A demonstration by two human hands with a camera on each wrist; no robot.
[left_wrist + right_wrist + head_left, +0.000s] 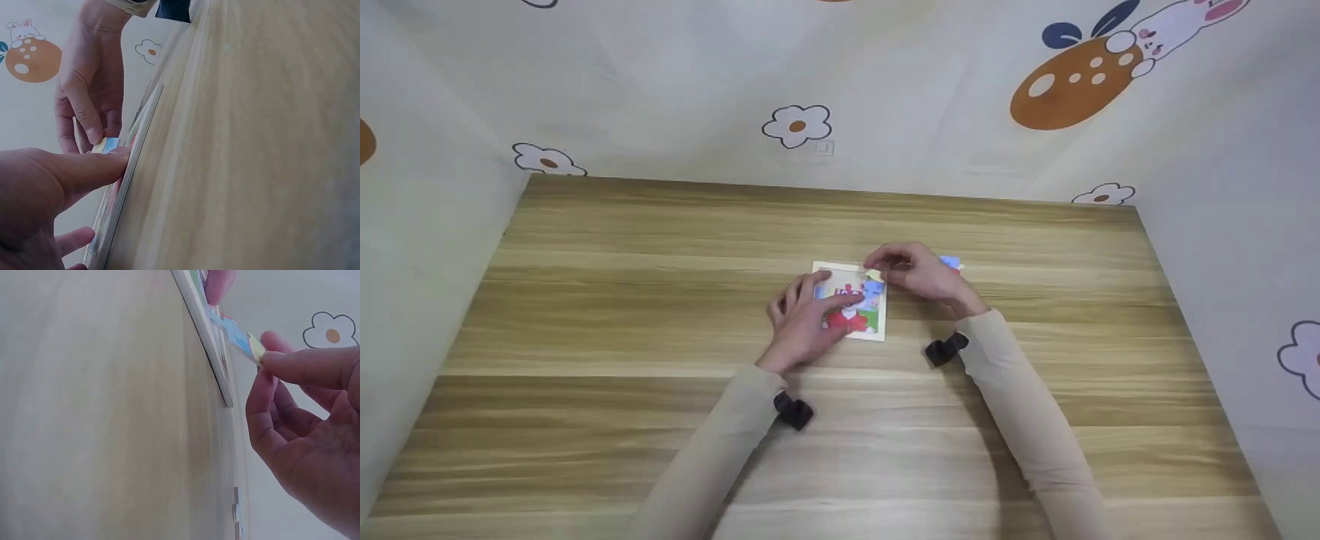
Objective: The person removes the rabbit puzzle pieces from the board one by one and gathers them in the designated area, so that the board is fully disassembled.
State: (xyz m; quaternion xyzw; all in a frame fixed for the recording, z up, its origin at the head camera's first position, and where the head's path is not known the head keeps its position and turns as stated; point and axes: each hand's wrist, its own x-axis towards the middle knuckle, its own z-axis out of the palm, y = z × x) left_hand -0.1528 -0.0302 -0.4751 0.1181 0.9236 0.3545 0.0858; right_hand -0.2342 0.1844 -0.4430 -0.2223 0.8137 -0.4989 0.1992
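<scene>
Right hand pinches a yellow-and-blue puzzle piece between thumb and fingertips, tilting it above the puzzle board, between 1 and 2 o'clock from its centre. Whether the piece's lower end touches the board cannot be told. Left hand lies spread over the board from 7 to 10 o'clock, its thumb stretched across the colourful picture and its other fingers at the pale rim. Loose pieces lie toward 2 o'clock, just beyond the right hand and partly hidden by it. Everything rests on a wood-grain table; at 12 o'clock stands a pale wall printed with flowers and a rabbit.
</scene>
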